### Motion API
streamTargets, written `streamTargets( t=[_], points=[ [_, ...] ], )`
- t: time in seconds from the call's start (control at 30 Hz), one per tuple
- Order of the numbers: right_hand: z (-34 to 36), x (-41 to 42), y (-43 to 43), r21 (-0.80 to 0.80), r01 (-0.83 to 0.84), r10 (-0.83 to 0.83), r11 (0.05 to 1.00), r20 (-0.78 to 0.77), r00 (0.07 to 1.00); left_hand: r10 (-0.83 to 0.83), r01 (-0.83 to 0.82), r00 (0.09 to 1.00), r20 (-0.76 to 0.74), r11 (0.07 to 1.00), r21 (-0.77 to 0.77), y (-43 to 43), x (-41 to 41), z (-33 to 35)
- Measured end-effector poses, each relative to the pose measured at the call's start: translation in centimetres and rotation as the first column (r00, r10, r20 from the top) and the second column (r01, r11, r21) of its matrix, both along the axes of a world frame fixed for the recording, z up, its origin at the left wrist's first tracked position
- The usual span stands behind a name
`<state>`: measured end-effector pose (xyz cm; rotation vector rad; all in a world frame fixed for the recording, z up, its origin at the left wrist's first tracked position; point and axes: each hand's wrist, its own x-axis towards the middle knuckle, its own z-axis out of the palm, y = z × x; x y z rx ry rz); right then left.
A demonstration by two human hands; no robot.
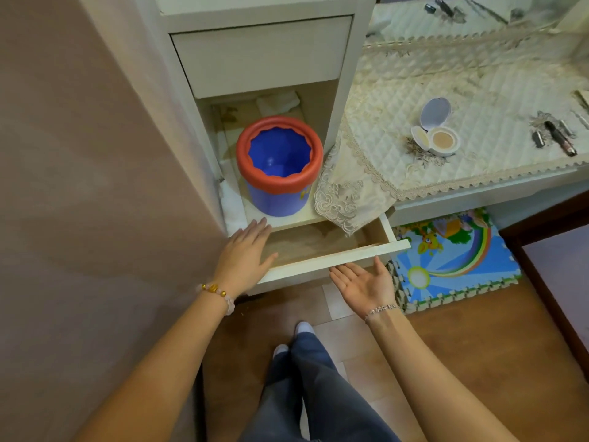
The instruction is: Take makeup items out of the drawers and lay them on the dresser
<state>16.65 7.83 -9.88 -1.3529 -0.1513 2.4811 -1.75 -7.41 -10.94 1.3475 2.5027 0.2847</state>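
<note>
Well along, by the look of it: open round white powder compact and dark slim makeup tubes already lying on the quilted cream worktop at far right. Pulled-out bottom white drawer showing bare in its visible part. Left hand spread flat over its left end, right hand palm-up just near its front, both spread and holding nothing. Drawer's far part hidden under shelf and lace; upper drawer closed, contents unknown.

Both my arms reach forward, bare to the elbow. Left hand: palm down, fingers flat and together, holding nothing; beaded bracelet at the wrist. Right hand: palm up, fingers loosely spread, holding nothing; thin chain bracelet at the wrist
</note>
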Motion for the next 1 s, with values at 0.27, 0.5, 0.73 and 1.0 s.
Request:
streamTargets(
  t=[0.27, 0.5, 0.73, 1.0],
  points=[
    [-0.5, -4.5, 2.7, -0.008, -0.016, 0.016, 1.000, -0.040, 0.999, 0.038, -0.041, 0.998, 0.056, 0.998, 0.056, -0.2, -0.1, 0.1],
    [-0.6, -6.8, 4.2, -0.007, -0.042, 0.041, 0.999, -0.066, 0.997, 0.067, -0.072, 0.995, 0.073, 0.995, 0.063, -0.2, 0.1, 0.1],
    [-0.7, -6.2, 4.3, 0.067, -0.140, 0.143, 0.988, -0.041, 0.989, 0.075, -0.079, 0.995, 0.061, 0.995, 0.054, 0.0, 0.4, 0.4],
    [2.7, -4.5, 5.1, 0.455, -0.581, 0.455, 0.675, 0.362, 0.813, 0.075, -0.075, 0.997, 0.025, 0.997, 0.010, 1.4, 1.2, 3.1]
  ],
)
